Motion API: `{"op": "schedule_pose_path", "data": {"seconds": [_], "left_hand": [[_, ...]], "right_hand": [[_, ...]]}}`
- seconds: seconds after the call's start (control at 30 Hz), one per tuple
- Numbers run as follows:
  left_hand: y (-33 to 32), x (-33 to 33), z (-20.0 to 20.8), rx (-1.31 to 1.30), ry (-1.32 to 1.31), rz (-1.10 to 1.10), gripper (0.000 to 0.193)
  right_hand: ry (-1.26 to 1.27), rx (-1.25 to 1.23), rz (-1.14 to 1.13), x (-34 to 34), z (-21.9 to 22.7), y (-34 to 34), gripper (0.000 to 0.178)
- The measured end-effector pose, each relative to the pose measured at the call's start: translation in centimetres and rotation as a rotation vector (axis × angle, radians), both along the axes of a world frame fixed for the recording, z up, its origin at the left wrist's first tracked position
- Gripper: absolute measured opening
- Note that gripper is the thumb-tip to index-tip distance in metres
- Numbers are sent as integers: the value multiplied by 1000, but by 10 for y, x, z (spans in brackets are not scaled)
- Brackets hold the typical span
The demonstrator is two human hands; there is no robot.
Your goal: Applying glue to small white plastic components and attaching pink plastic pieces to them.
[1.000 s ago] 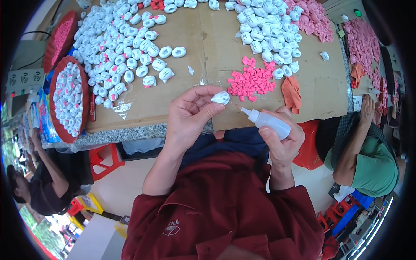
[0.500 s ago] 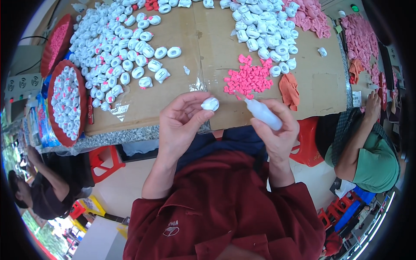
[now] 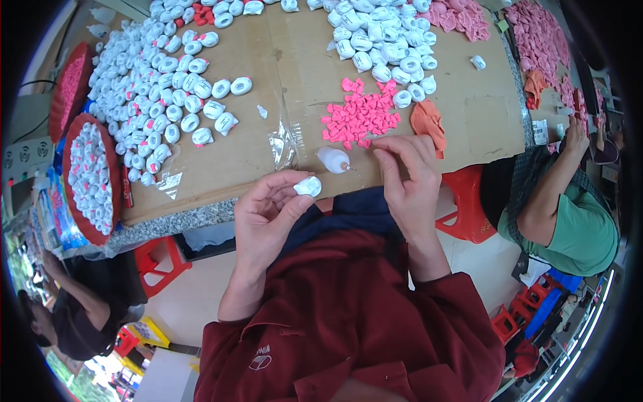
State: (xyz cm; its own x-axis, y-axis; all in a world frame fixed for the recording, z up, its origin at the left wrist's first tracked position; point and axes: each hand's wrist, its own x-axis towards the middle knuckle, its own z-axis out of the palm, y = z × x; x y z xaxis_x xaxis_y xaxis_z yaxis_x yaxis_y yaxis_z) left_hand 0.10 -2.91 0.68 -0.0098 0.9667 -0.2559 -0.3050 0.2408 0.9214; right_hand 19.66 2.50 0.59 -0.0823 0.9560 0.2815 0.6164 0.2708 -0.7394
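Note:
Between the thumb and fingers of my left hand (image 3: 271,204), just off the table's near edge, is a small white rounded piece (image 3: 308,187). My right hand (image 3: 410,173) is bent over the board, thumb and forefinger slightly apart with nothing visible between them. Its forefinger tip is beside the near edge of a pile of small bright pink pieces (image 3: 362,115). A white squeeze bottle (image 3: 333,159) with a narrow tip lies on its side between my hands, its tip toward the right.
Many white rounded pieces, some with pink bits, cover the left (image 3: 154,94) and far middle (image 3: 385,40). An orange cloth (image 3: 429,126) lies right of the pink pile. Red trays (image 3: 120,181) stand at the left. Other people sit at both sides.
My right hand has let go of the squeeze bottle, which now lies on the table. The left hand still holds the white piece. The whole view has shifted slightly.

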Motion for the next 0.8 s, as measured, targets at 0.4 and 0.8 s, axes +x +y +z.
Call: {"op": "schedule_pose_path", "data": {"seconds": [0.4,0.8], "left_hand": [[1,11,6,-3,-44,-78,25],[1,20,-1,-20,-87,-95,29]], "right_hand": [[-179,-39,108,1,6,13,14],[392,-244,328,6,12,-15,12]]}}
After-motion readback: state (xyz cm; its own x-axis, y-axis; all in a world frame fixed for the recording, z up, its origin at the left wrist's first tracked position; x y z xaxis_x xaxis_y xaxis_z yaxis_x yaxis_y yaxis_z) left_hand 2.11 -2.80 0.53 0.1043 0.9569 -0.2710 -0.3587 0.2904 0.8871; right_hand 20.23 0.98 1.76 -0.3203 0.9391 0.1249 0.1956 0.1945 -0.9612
